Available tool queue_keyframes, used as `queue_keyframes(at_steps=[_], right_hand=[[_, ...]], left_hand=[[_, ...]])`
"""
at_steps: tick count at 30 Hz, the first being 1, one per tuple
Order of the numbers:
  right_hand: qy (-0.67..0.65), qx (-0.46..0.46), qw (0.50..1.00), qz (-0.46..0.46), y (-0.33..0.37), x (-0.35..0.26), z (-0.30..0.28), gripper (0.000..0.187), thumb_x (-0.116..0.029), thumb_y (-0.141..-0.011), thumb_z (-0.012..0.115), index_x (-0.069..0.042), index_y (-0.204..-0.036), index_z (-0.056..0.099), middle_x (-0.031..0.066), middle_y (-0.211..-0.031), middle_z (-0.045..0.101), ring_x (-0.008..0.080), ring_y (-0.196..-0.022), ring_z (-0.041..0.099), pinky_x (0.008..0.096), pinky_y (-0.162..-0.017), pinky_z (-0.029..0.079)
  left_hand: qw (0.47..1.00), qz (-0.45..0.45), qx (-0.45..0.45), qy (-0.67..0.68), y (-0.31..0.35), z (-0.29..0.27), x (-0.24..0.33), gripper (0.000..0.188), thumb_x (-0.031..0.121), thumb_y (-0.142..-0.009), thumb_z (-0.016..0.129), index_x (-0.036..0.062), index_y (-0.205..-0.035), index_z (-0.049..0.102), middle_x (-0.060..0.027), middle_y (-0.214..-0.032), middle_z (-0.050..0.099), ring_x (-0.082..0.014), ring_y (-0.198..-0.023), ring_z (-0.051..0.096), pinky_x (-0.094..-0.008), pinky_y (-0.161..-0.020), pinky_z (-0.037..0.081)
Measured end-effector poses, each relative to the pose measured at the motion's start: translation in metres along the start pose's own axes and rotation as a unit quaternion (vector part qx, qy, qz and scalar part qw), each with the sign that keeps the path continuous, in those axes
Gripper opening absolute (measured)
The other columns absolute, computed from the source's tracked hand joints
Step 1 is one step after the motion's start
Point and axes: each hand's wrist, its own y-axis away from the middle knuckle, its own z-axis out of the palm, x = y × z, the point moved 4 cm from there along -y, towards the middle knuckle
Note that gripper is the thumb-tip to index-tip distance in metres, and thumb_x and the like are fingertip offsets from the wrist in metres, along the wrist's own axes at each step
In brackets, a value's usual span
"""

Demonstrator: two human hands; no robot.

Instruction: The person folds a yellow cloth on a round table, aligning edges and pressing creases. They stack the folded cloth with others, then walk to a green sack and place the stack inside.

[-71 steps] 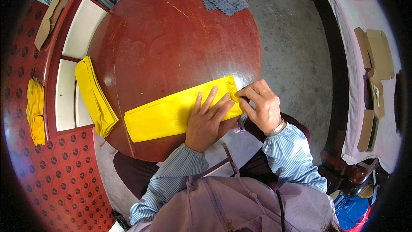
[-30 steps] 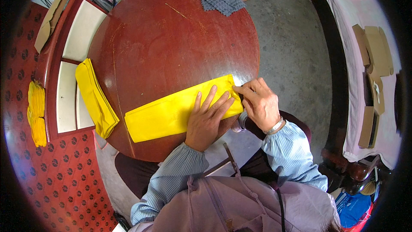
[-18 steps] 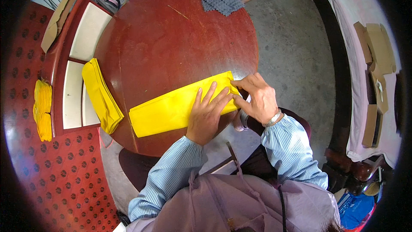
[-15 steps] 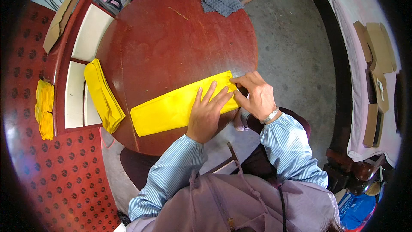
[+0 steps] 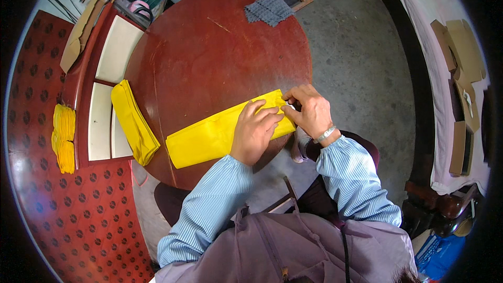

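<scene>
Item: one folded yellow sheet (image 5: pixel 201 139), lying lengthwise along the near side of the round red counter (image 5: pixel 209 57).
Left hand (image 5: pixel 253 135): positioning over the sheet's right half, its fingers bending and standing apart, gripping nothing; contact is not showing clearly.
Right hand (image 5: pixel 312 111): reaching onto the sheet's right end, thumb and forefinger tips meeting the yellow material slightly apart from each other; whether they are clamping it, cannot tell.
Second item: folded yellow stack (image 5: pixel 134 124), lying at the counter's left edge, well apart from both hands.
Also: grey textured cloth (image 5: pixel 268 9), lying at the far edge.
</scene>
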Motion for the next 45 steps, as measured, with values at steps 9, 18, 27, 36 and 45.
queue_keyframes(at_steps=[9,18,27,36,45], right_hand=[[-0.011,-0.014,0.999,0.045,0.001,-0.005,-0.003,0.025,-0.012,-0.076,0.083,-0.009,-0.094,0.065,0.0052,-0.087,0.067,0.0292,-0.089,0.068,0.0413,-0.073,0.055],[-0.005,-0.002,1.000,0.014,-0.001,-0.009,0.001,0.017,-0.010,-0.078,0.081,-0.008,-0.088,0.067,0.0065,-0.083,0.065,0.0287,-0.085,0.067,0.0409,-0.071,0.054],[-0.066,0.001,0.998,0.002,-0.021,0.003,-0.003,0.008,-0.012,-0.088,0.079,-0.007,-0.094,0.078,0.0103,-0.090,0.073,0.0310,-0.088,0.070,0.0394,-0.078,0.056],[0.294,0.006,0.955,-0.030,-0.210,0.072,0.041,0.040,-0.031,-0.103,0.065,-0.011,-0.138,0.069,0.0133,-0.117,0.071,0.0340,-0.113,0.070,0.0450,-0.095,0.057],[-0.023,-0.007,1.000,-0.020,-0.144,0.046,-0.014,0.021,-0.022,-0.096,0.075,-0.007,-0.110,0.072,0.0132,-0.103,0.076,0.0310,-0.096,0.076,0.0401,-0.083,0.059]], left_hand=[[0.990,-0.018,0.094,0.102,0.001,0.010,-0.017,0.021,0.006,-0.090,0.074,0.0030,-0.111,0.070,-0.0156,-0.122,0.069,-0.0406,-0.128,0.060,-0.0532,-0.119,0.044],[0.987,-0.057,0.109,0.098,0.000,0.006,-0.014,0.041,0.009,-0.093,0.073,0.0005,-0.132,0.064,-0.0245,-0.150,0.054,-0.0456,-0.147,0.047,-0.0524,-0.122,0.039],[0.994,-0.064,0.070,0.059,0.002,0.009,-0.013,0.042,0.013,-0.096,0.071,0.0003,-0.136,0.064,-0.0251,-0.156,0.051,-0.0462,-0.152,0.042,-0.0528,-0.125,0.038],[0.994,-0.087,0.042,0.057,0.001,0.010,-0.013,0.053,0.005,-0.087,0.081,0.0052,-0.137,0.064,-0.0214,-0.155,0.053,-0.0446,-0.152,0.043,-0.0535,-0.127,0.037],[0.993,-0.065,0.078,0.059,0.003,0.012,-0.014,0.049,0.007,-0.087,0.081,0.0044,-0.133,0.066,-0.0195,-0.146,0.058,-0.0440,-0.146,0.050,-0.0544,-0.124,0.041]])
